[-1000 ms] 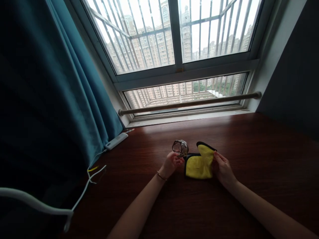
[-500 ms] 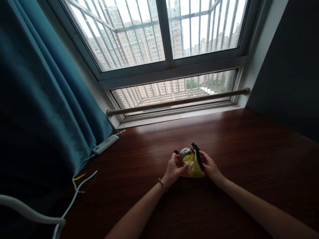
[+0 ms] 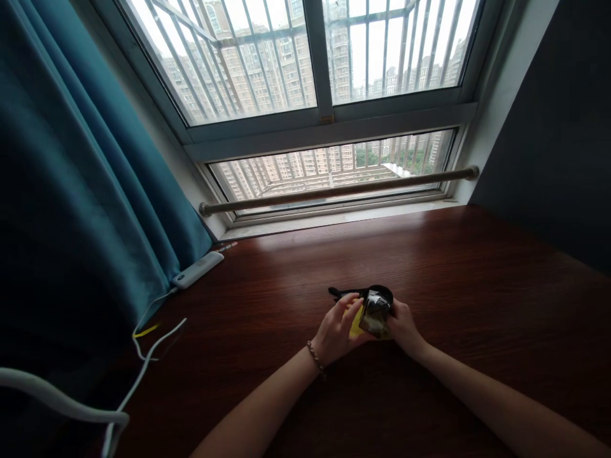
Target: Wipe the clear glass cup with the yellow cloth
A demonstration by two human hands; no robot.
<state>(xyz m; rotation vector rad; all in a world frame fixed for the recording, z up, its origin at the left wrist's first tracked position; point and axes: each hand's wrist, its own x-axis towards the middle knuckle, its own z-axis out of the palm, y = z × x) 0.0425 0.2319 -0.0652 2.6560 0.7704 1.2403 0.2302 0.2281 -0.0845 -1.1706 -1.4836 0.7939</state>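
Both hands meet over the dark wooden table [image 3: 477, 286], just in front of me. My left hand [image 3: 337, 331] curls round a small clear glass [image 3: 375, 313] and the yellow cloth with black trim [image 3: 356, 321]. My right hand [image 3: 403, 324] grips the other side of the glass and the cloth's black edge. The cloth is bunched against the glass, so only a small yellow patch shows between my fingers. A thin bracelet sits on my left wrist.
A white power strip [image 3: 198, 270] lies at the table's left back corner, its white cable [image 3: 143, 375] trailing down the left edge. Teal curtain [image 3: 86, 191] hangs at left. A wooden rail [image 3: 334, 189] runs along the window sill behind the table.
The cloth lay flat on the table beside the glass a second ago. Now both hands have brought glass and cloth together, with the cloth bunched up against the glass.
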